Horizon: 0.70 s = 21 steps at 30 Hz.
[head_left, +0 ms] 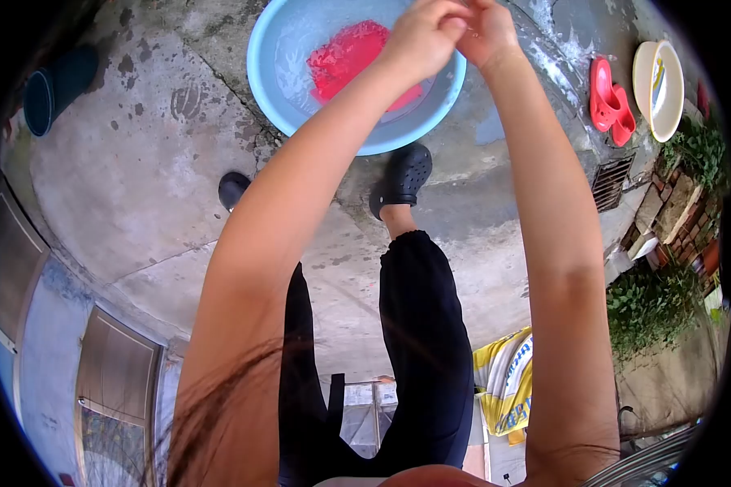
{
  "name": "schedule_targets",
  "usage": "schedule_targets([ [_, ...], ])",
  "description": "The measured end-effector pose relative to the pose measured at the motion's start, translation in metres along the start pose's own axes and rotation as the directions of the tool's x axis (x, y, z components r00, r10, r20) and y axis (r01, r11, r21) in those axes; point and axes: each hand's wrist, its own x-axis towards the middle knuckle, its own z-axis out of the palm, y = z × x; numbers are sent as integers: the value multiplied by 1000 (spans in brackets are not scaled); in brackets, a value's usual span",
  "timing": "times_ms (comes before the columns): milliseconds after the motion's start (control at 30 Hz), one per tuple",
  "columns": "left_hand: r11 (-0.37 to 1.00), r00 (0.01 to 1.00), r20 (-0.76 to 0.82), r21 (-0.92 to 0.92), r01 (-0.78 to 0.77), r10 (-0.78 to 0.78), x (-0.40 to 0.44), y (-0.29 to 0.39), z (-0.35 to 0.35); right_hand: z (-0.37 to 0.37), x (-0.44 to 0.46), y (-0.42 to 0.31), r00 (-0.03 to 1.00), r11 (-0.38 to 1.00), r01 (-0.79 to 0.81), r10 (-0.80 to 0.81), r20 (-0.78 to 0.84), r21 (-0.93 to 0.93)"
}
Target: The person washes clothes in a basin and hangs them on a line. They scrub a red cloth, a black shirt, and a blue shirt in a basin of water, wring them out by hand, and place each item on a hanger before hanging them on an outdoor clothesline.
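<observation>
My left hand point(425, 40) and my right hand point(492, 39) meet at the top edge of the view, above the right side of a light blue basin point(272, 109). Both have curled fingers pressed close together. Anything between them is too small or too hidden to make out. Clear water fills the basin, and a pinkish-red thing that looks like cloth point(348, 58) lies in it, partly behind my left forearm.
My feet in black clogs point(406, 174) stand near the basin on stained concrete. Red clogs point(605, 97), a cream basin point(643, 89) and a drain grate point(612, 185) are at right. A dark teal boot or bucket point(61, 88) is at left.
</observation>
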Motion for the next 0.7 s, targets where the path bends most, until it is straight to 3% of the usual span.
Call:
schedule_targets([
  [33, 983, 995, -71, 167, 77, -66, -8, -23, -9, 8, 1, 4, 1000, 974, -8, 8, 2, -225],
  [67, 865, 946, 30, 416, 282, -323, -22, -40, -27, 7, 3, 21, 998, 833, 31, -59, -33, -552],
  [100, 698, 924, -55, 639, 323, -378, -42, -55, -41, -28, 34, 60, 841, 168, 383, -472, 267, -908],
  [133, 576, 816, -78, 671, 467, -572, -58, -62, -54, -32, 29, 75, 826, -78, 394, -407, 390, -916],
  [167, 520, 741, -67, 669, 530, -668, -78, -77, -62, -32, 20, 89, 814, -317, 399, -310, 491, -861],
  [200, 472, 685, -84, 663, 581, -724, -99, -91, -65, -30, 13, 104, 819, -309, 397, -305, 486, -864],
  [267, 415, 621, -101, 659, 627, -777, -126, -117, -61, -24, 7, 136, 925, -524, 160, -215, 312, -836],
  [300, 496, 534, -66, 289, 819, -843, -130, -121, -53, -26, 12, 150, 929, -520, 158, -209, 305, -840],
  [333, 454, 458, 7, -125, 882, -889, -136, -125, -49, -27, 18, 165, 965, -387, 45, -221, 140, -921],
  [367, 444, 448, 9, -119, 888, -894, -137, -132, -48, -28, 22, 178, 978, -250, -81, -207, -28, -965],
  [400, 256, 364, 135, -493, 831, -922, -119, -114, -54, -34, 25, 193, 932, -101, -51, -362, -11, -994],
  [433, -14, 316, 280, -769, 639, -906, -113, -101, -56, -35, 19, 202, 939, -108, -64, -343, -23, -992],
  [500, -150, 322, 387, -809, 568, -864, -110, -115, -73, -28, 8, 204, 888, -57, 364, -281, 365, -930],
  [567, -270, 344, 556, -745, 610, -756, -118, -140, -84, 0, -51, 198, 585, -314, 606, -446, 677, -730],
  [600, -165, 311, 485, -714, 680, -817, -105, -92, -94, 13, -65, 193, 582, -315, 607, -448, 678, -729],
  [633, -163, 311, 485, -712, 683, -817, -107, -84, -97, 26, -78, 186, 506, -281, 639, -547, 667, -716],
  [700, -260, 459, 613, -739, 621, -643, -117, -82, -100, 43, -78, 184, 415, -256, 672, -648, 639, -695],
])
